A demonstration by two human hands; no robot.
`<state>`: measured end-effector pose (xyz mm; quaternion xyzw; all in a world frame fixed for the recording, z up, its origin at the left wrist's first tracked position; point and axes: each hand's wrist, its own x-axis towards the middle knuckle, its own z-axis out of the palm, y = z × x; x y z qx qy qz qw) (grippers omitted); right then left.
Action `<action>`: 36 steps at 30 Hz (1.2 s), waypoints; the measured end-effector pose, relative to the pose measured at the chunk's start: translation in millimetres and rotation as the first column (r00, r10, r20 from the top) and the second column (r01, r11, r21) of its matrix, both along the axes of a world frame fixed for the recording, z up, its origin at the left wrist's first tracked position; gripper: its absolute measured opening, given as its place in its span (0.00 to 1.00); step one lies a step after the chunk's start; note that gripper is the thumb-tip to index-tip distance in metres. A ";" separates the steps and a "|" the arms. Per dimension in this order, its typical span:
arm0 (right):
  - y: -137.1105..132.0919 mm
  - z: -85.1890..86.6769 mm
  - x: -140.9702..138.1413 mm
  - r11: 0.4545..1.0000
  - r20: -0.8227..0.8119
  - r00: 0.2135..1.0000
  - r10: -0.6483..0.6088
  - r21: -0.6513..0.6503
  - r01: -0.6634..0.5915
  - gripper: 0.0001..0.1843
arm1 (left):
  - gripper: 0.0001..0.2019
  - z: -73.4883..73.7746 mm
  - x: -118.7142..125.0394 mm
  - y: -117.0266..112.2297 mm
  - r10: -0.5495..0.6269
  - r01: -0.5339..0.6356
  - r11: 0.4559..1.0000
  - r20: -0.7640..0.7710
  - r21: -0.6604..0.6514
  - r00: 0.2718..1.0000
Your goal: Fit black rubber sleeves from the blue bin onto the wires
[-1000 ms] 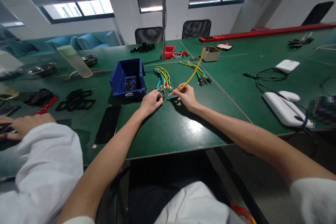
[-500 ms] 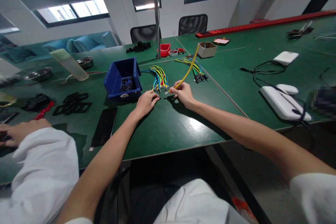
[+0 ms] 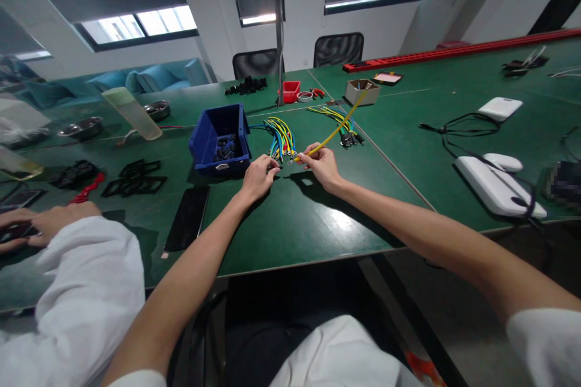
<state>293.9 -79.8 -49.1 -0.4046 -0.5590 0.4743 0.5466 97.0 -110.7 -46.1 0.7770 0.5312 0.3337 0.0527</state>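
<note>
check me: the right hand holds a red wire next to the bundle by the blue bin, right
No: the wire in the right hand is yellow, not red, as the head view shows. It is next to the bundle by the blue bin.

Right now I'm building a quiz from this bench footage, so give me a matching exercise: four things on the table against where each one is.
Things:
1. yellow wire
2. blue bin
3. red tray
4. cardboard box

Places:
A. just left of the coloured wire bundle
B. by the yellow wire's far end
C. pinched in the right hand
D. at the foot of the pole

Pairs: 1-C, 2-A, 3-D, 4-B
</note>
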 end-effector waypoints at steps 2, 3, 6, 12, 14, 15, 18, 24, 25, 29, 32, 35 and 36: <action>-0.9 0.8 -0.7 1.000 -0.031 1.000 0.001 -0.016 -0.001 0.18 | 0.04 -0.2 0.9 -0.6 0.007 -0.007 1.000 -0.001 -0.001 1.000; -1.2 1.0 -0.9 1.000 -0.044 0.999 0.001 -0.022 -0.002 0.18 | 0.04 -0.4 1.2 -0.9 0.006 -0.006 1.000 0.002 -0.002 1.000; -1.2 1.2 -0.9 0.999 -0.072 0.997 -0.006 -0.045 0.003 0.18 | 0.04 -0.9 1.5 -1.2 -0.002 0.002 1.000 0.010 -0.006 1.000; -0.5 1.6 -0.9 0.997 -0.096 0.995 0.000 -0.076 -0.008 0.20 | 0.04 1.5 1.7 -1.7 -0.021 0.022 0.999 0.019 -0.025 1.000; -0.9 1.7 -0.9 0.997 -0.100 0.995 0.006 -0.070 -0.013 0.20 | 0.05 2.6 2.3 -2.2 -0.033 0.034 0.999 0.031 -0.018 0.999; -1.3 1.8 -1.0 0.998 -0.107 0.994 0.009 -0.066 -0.016 0.19 | 0.05 3.2 2.6 -2.5 -0.039 0.039 0.999 0.037 -0.017 0.999; -2.9 1.9 -1.8 0.997 -0.152 0.988 0.009 -0.071 -0.020 0.19 | 0.05 4.5 3.2 -3.2 -0.061 0.062 0.998 0.053 -0.023 0.997; -3.9 2.2 -4.0 0.993 -0.230 0.973 -0.005 -0.118 -0.022 0.20 | 0.06 4.7 2.5 -3.1 -0.104 0.106 0.994 0.085 -0.023 0.991; -3.7 2.2 -4.1 0.993 -0.235 0.972 -0.007 -0.119 -0.022 0.20 | 0.06 4.6 2.4 -3.0 -0.103 0.106 0.994 0.087 -0.027 0.991; -3.3 1.6 -4.1 0.993 -0.249 0.969 -0.002 -0.113 -0.027 0.20 | 0.06 5.1 2.6 -3.1 -0.101 0.104 0.994 0.093 -0.027 0.991; -3.5 0.6 -4.1 0.996 -0.233 0.973 0.012 -0.086 -0.033 0.21 | 0.07 6.1 3.0 -3.6 -0.098 0.100 0.995 0.094 -0.019 0.991; -3.6 -0.2 -4.1 0.998 -0.210 0.977 0.018 -0.056 -0.030 0.20 | 0.07 6.5 2.9 -3.7 -0.094 0.096 0.995 0.091 -0.010 0.991; -3.6 -0.3 -4.1 0.998 -0.204 0.979 0.016 -0.049 -0.027 0.20 | 0.07 6.4 2.8 -3.6 -0.095 0.096 0.995 0.089 -0.005 0.991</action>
